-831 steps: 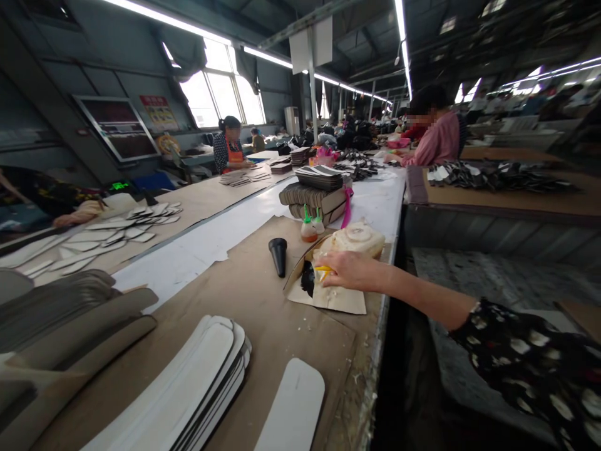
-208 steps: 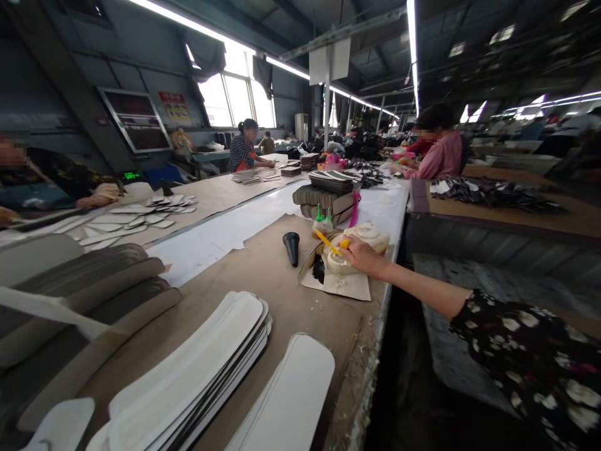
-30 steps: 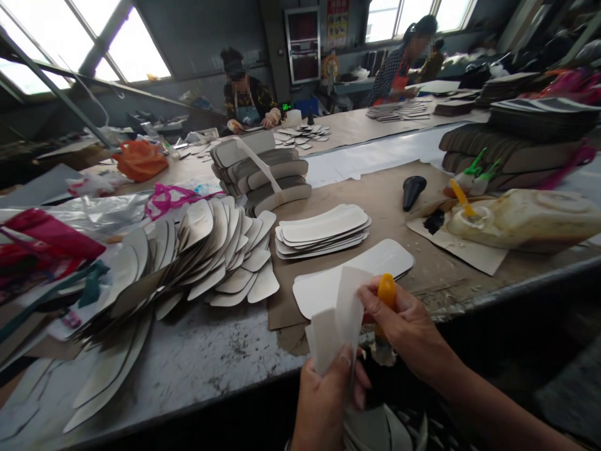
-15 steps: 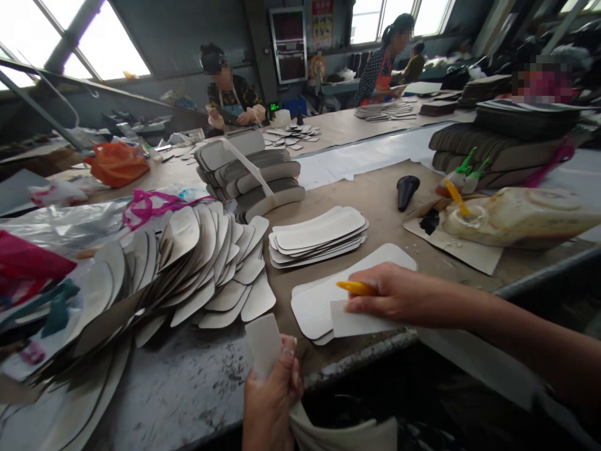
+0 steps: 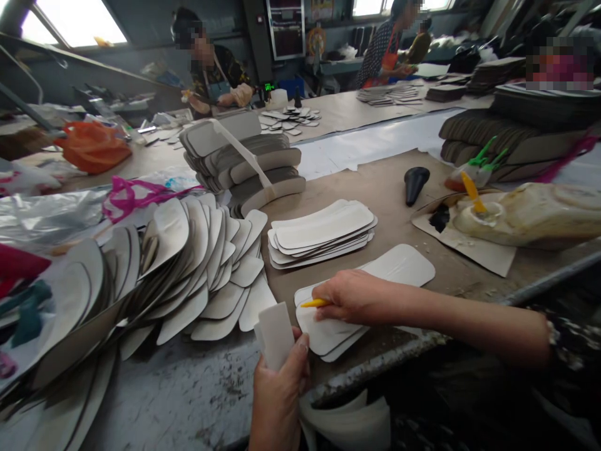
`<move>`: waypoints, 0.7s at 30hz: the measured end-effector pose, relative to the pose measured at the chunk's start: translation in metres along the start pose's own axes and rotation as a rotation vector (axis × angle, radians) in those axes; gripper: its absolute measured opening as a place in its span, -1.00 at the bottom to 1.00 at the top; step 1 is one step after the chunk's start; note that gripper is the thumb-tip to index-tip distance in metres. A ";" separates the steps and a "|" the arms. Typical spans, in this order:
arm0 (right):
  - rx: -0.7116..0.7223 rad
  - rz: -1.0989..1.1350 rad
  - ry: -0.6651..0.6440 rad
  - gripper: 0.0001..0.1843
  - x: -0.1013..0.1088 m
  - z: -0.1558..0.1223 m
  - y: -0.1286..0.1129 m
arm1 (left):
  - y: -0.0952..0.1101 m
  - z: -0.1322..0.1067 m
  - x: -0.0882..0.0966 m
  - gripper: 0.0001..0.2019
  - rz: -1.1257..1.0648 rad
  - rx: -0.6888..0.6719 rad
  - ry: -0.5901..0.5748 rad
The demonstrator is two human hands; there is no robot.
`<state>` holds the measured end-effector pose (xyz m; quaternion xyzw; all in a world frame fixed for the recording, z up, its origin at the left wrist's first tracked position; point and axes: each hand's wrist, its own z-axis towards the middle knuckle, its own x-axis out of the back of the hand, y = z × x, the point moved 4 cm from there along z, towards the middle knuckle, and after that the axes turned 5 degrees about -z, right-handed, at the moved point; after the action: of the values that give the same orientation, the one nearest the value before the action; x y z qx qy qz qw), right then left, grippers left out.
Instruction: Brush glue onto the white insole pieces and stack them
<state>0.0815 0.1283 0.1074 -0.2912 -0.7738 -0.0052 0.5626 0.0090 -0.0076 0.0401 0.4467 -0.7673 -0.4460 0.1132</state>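
Note:
My left hand (image 5: 280,391) is closed round a bundle of pale strips (image 5: 276,335). Their blunt ends stick up past my thumb, and pale curved lengths (image 5: 350,423) hang below the hand. In my right hand (image 5: 345,297) is a yellow pointed tool (image 5: 313,303), its tip facing left; the fingers hide the rest of it. That hand rests over white rounded panels (image 5: 404,266) lying overlapped at the table's near edge. Just beyond them stands a neat pile of similar white panels (image 5: 323,225).
Many loose panels (image 5: 201,269) fan out on the left. A strapped stack (image 5: 244,156) stands behind. To the right are a stained plastic jug (image 5: 539,216) on cardboard (image 5: 493,254), a black cone-shaped object (image 5: 416,185) and dark stacks (image 5: 507,134). Co-workers (image 5: 218,75) are across the table.
My right hand has moved left and slightly down with the yellow tool, closer to my left hand. The pale strip that lay under it no longer shows there. My left hand has shifted slightly right.

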 end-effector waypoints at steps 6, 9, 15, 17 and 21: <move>0.031 -0.103 0.020 -0.76 -0.005 0.006 -0.002 | -0.002 0.003 -0.003 -0.65 0.036 -0.017 0.024; 0.023 -0.130 0.034 -0.75 -0.005 0.005 -0.005 | -0.003 0.008 -0.003 -0.63 0.101 -0.042 0.041; -0.116 -0.175 -0.015 -0.80 -0.001 -0.052 0.031 | -0.005 0.013 0.007 -0.60 0.239 -0.029 0.203; -0.228 -0.146 0.041 -0.82 0.003 -0.081 0.056 | -0.005 0.015 0.011 -0.59 0.342 -0.049 0.225; -0.368 -0.115 0.209 -0.72 0.011 -0.117 0.093 | -0.005 0.015 0.016 -0.69 0.516 -0.160 0.205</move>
<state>0.2231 0.1712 0.1297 -0.3424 -0.7124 -0.2086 0.5760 -0.0058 -0.0123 0.0238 0.2692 -0.8025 -0.4140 0.3348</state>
